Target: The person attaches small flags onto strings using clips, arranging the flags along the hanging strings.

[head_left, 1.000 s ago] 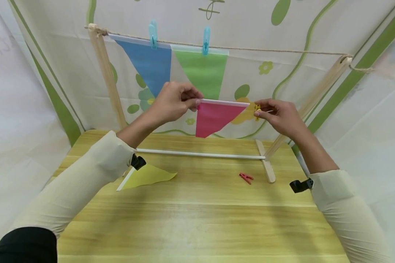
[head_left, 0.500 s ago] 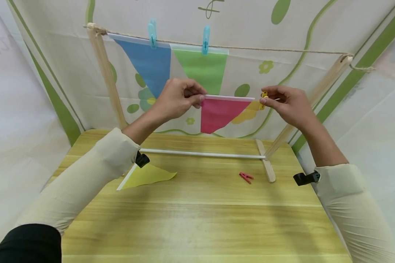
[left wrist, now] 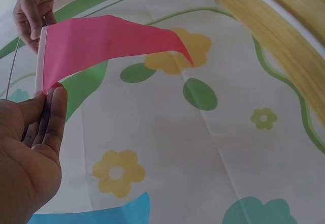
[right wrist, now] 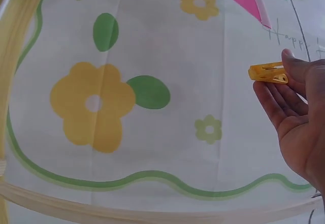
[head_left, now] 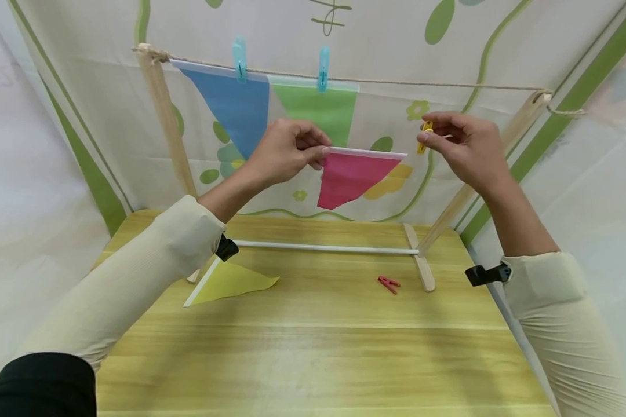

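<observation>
Below, wooden table (head_left: 313, 359), floral backdrop (head_left: 501, 46)

The string (head_left: 448, 85) right of the green flag (head_left: 318, 113) is left bare; its left stretch is taken by two clipped flags.

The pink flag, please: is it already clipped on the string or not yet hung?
Not yet hung. The left hand holds the pink flag below the string; the right hand pinches the yellow peg.

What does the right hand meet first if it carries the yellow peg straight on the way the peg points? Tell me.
Probably the pink flag's free white-edged corner: the right hand pinches the yellow peg aimed leftward, close beside it. Depth is unclear, so it might pass in front.
</observation>
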{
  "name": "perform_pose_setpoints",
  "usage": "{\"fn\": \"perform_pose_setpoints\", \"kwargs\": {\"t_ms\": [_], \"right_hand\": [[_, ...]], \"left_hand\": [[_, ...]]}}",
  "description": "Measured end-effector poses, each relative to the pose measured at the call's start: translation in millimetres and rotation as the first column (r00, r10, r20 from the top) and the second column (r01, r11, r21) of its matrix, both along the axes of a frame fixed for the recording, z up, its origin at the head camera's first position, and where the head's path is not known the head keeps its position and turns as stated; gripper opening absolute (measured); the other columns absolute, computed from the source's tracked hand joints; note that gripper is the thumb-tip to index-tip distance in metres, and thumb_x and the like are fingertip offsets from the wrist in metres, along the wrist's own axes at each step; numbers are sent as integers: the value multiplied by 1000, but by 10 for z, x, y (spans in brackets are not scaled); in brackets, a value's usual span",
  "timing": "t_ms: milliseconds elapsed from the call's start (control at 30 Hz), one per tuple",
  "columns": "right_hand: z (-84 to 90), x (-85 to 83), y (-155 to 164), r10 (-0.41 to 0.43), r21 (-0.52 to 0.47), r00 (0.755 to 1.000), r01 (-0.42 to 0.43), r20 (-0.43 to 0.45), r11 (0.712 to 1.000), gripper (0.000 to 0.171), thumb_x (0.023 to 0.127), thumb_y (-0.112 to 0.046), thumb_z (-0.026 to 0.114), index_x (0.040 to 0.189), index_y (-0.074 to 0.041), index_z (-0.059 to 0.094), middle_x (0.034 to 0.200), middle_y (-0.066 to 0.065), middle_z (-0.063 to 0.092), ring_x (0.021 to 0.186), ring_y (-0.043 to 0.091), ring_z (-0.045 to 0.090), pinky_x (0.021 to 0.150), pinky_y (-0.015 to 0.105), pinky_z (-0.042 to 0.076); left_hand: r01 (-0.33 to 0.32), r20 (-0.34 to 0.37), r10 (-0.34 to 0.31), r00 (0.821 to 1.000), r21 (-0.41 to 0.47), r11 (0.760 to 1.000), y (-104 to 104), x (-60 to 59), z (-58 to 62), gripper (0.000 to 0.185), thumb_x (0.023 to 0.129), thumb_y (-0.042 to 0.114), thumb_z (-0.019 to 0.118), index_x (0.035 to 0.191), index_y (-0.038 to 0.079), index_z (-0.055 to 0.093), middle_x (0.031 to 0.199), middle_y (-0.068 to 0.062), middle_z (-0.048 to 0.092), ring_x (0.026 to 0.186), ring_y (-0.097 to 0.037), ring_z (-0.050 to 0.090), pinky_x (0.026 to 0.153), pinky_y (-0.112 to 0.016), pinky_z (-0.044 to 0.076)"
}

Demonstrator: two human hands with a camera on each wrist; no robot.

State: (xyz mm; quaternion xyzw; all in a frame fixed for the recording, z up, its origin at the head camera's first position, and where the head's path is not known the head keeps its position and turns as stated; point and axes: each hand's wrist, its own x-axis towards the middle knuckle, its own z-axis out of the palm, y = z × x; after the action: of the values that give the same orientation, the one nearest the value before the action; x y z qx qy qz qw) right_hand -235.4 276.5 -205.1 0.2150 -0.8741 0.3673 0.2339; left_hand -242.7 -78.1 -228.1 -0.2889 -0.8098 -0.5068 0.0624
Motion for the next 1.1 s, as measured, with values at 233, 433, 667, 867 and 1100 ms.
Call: {"fn": "perform_pose_setpoints", "kwargs": {"t_ms": [233, 433, 667, 867, 1100], "right_hand": [[200, 51, -44, 36, -55, 996, -41, -87, 998, 29, 105, -11, 83, 133, -8, 83, 102, -29, 77, 90, -5, 74, 86, 7, 57], [334, 62, -96, 45, -39, 989, -51, -137, 998, 27, 105, -8, 81, 132, -8, 83, 103, -29, 77, 90, -4, 73, 84, 8, 57], [455, 35, -159, 38, -45, 984, -47, -174, 998, 27, 104, -6, 82, 131, -6, 83, 105, -29, 76, 94, -4, 73, 87, 7, 57], [569, 15, -242, 48, -80, 980, -64, -195, 995, 27, 105, -5, 81, 132, -6, 82, 107, -26, 77, 97, -3, 74, 91, 8, 58], [671, 9, -360, 35, -93, 979, -55, -202, 994, 29, 106, -8, 80, 134, -6, 81, 108, -24, 76, 99, -1, 75, 93, 9, 58]], "left_hand": [[26, -2, -26, 1000, 29, 999, 85, -21, 57, 15, 107, 8, 78, 117, -3, 81, 107, -19, 83, 91, -32, 85, 80, -29, 71], [14, 5, -15, 1000, 49, 999, 138, -65, 118, 15, 107, 10, 79, 114, -2, 82, 104, -18, 84, 87, -26, 84, 81, -35, 72], [34, 6, -34, 999, 39, 999, 186, -112, 188, 16, 107, 13, 79, 112, -2, 80, 98, -17, 81, 83, -25, 82, 85, -44, 72], [23, -5, -23, 1000, 18, 1000, 213, -124, 241, 17, 109, 13, 77, 114, -2, 81, 100, -18, 82, 85, -26, 82, 85, -39, 72], [26, -5, -26, 1000, 16, 1000, 235, -129, 288, 16, 109, 12, 76, 115, -3, 79, 103, -18, 82, 92, -29, 84, 86, -37, 72]]}}
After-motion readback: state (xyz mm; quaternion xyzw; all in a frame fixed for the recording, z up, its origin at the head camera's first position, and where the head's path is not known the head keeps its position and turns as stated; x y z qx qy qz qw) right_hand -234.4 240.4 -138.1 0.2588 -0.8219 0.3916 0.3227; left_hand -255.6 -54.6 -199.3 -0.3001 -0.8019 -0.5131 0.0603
